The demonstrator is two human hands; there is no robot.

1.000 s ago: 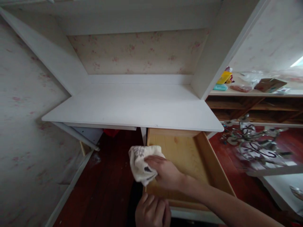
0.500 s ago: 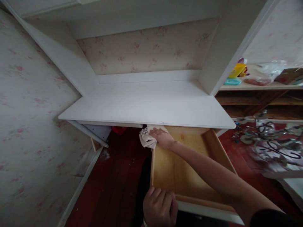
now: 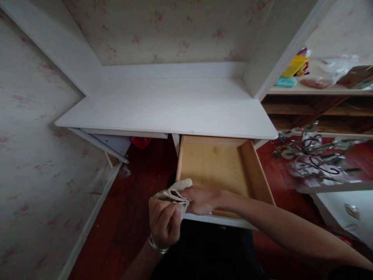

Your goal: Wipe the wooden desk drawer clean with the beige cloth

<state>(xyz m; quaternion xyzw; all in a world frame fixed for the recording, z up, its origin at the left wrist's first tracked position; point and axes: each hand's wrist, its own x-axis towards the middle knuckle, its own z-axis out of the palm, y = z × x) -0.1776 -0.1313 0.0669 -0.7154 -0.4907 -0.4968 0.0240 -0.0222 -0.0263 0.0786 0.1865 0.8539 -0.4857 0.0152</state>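
Mostly, the white desk fills my head view, its back panel and side uprights rising against a flowered wall. Below it I see the dark red floor. Off to the right stands a shelf carrying a yellow thing, a teal pack and some clear plastic; a white cabinet sits lower down, and between them lies a tangle of metal and glass.

The wooden drawer is pulled out from under the desk's right half, nothing lying on its bare bottom. Under the desk's left half I make out something red.

At the drawer's near left corner is the pale cloth, bunched between my two hands. My left hand curls its fingers around the cloth, a bracelet on its wrist. My right hand reaches across the drawer and touches the cloth — its fingertips disappear into the folds, so I cannot tell whether they grip.
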